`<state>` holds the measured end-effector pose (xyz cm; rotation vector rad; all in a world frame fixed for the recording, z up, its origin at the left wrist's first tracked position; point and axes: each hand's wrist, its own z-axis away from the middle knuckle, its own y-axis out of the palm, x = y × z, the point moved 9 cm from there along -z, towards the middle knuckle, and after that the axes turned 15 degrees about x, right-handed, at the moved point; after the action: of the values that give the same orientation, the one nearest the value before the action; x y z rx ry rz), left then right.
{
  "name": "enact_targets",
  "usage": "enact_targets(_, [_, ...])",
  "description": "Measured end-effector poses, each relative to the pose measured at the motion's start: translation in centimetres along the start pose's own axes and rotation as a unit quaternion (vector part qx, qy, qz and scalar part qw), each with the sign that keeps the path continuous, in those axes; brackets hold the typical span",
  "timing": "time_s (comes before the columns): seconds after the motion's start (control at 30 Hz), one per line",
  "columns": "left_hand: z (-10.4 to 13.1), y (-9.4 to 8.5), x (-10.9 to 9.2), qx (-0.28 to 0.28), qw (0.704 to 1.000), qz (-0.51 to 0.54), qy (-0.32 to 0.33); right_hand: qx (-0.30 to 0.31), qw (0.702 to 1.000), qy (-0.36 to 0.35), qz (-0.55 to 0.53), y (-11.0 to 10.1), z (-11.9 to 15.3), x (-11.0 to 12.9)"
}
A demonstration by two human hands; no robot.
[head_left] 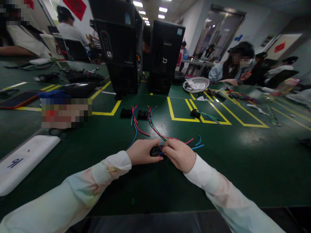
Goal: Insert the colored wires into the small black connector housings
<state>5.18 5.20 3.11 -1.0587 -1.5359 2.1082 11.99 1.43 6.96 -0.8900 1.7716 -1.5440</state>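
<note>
Near the middle of the green table (136, 191), a small black connector (155, 151) is held between the thumb and fingers of my left hand (143, 151). My right hand (178, 153) pinches at the wires on the connector's right side, its fingertips close together. Blue wires (198, 147) and a red one stick out beyond my right hand. Just past my hands lie two more black connectors, one at the left (126, 113) and one beside it (143, 114), with red, blue and green wires. Another black connector (195, 113) with green and blue wires lies farther right.
Two black computer towers (121, 48) (166, 55) stand at the back. A white basket (196, 84) sits right of them. At the left are a white case (29, 161), a blue item (54, 94) and dark tools. A person (227, 68) sits across at the right.
</note>
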Motion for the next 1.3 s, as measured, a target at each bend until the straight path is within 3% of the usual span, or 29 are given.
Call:
enact_targets(0.27, [-0.2, 0.0, -0.2, 0.006, 1.0, -0.019, 0.005, -0.044, 0.998, 0.01, 0.048, -1.0, 0.5, 0.4])
enact_targets(0.53, [-0.2, 0.0, -0.3, 0.013, 1.0, -0.024, 0.001, 0.005, 1.0, 0.007, -0.005, 0.2, 0.1, -0.4])
enact_targets(0.8, [-0.2, -0.1, -0.3, 0.004, 0.999, -0.039, 0.004, -0.06, 0.996, -0.001, 0.062, -1.0, 0.8, 0.7])
enact_targets(1.1, [-0.2, -0.1, -0.3, 0.01, 0.999, -0.032, 0.0, 0.014, 1.0, -0.002, -0.005, 0.5, 0.3, -0.1])
enact_targets(1.3, [-0.2, -0.1, -0.4, 0.008, 0.999, -0.039, 0.0, -0.052, 0.997, -0.023, 0.052, -0.8, 0.7, 0.9])
